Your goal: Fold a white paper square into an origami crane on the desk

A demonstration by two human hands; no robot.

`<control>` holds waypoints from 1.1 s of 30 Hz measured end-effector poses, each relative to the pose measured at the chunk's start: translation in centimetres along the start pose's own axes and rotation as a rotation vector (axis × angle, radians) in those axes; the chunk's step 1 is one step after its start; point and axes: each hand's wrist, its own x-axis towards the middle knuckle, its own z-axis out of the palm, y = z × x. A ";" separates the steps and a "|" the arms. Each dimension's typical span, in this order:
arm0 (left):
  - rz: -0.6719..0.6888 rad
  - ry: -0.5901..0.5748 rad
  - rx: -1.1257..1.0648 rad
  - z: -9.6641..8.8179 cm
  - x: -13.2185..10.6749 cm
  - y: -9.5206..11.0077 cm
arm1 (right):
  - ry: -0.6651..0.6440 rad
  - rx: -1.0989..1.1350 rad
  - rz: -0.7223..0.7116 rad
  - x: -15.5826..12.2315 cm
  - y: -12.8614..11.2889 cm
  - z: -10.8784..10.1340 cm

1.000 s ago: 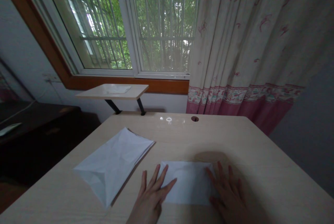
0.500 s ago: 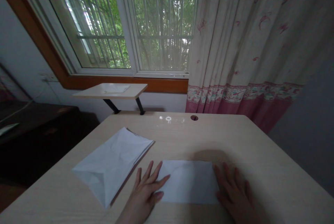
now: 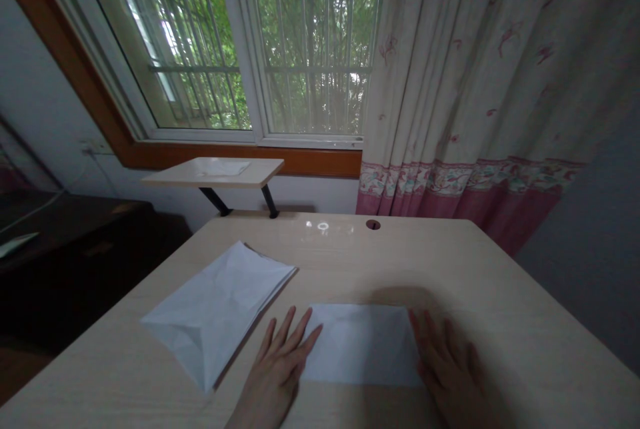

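Observation:
A white sheet of paper (image 3: 361,343), rectangular in outline, lies flat on the pale desk (image 3: 380,262) close in front of me. My left hand (image 3: 285,355) rests at its left edge, fingers spread, the index fingertip on the paper's upper left part. At the opposite edge my right hand (image 3: 445,355) lies with its fingers stretched out, its fingertips touching the upper right side; the thumb is partly lost in shadow. Left of my left hand is a larger stack of creased white paper (image 3: 225,309), set at a slant.
A small raised shelf (image 3: 265,175) on black legs stands at the desk's back left, with a white paper (image 3: 220,167) on it. A round cable hole (image 3: 373,224) is near the back edge. Beyond are a barred window (image 3: 310,42) and a curtain (image 3: 465,82).
My left thumb and index finger have drawn back slightly toward the paper's left edge. My right hand stays at the right edge, and the paper lies nearly where it was.

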 end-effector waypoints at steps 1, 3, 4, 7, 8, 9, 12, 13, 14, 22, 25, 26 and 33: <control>-0.009 0.003 0.002 0.0 0.0 0.1 | -0.009 -0.007 -0.015 0.0 0.0 0.1; -0.029 0.008 0.006 0.1 -0.1 0.1 | -0.012 -0.027 -0.039 0.0 0.1 0.1; -0.032 0.011 0.007 0.1 -0.1 0.1 | -0.006 -0.033 -0.049 0.0 0.2 0.0; -0.030 0.027 0.013 0.3 -0.1 0.2 | 0.005 -0.035 -0.068 0.0 0.1 -0.2; -0.027 0.031 0.018 0.3 -0.1 0.2 | -0.001 -0.039 -0.072 0.0 0.1 -0.2; -0.024 0.035 0.024 0.3 -0.1 0.2 | -0.008 -0.048 -0.074 0.0 0.1 -0.2; -0.012 0.045 0.044 0.5 -0.2 0.0 | -0.009 -0.064 -0.064 0.0 0.1 0.1; -0.010 0.049 0.049 0.6 -0.2 0.0 | 0.002 -0.060 -0.072 0.0 0.2 0.3; -0.010 0.054 0.050 0.7 -0.2 -0.1 | 0.015 -0.054 -0.083 0.0 0.3 0.4; -0.032 0.066 0.010 1.0 -0.1 -0.2 | 0.011 -0.048 -0.074 0.1 0.3 0.3; -0.040 0.085 -0.026 1.0 0.0 -0.3 | 0.016 -0.018 -0.084 0.0 0.6 0.4; -0.050 0.087 -0.036 0.9 0.0 -0.2 | 0.023 -0.001 -0.078 0.0 0.7 0.5; -0.113 0.170 -0.052 -0.1 0.8 1.8 | 0.042 0.102 -0.041 0.2 0.4 1.0</control>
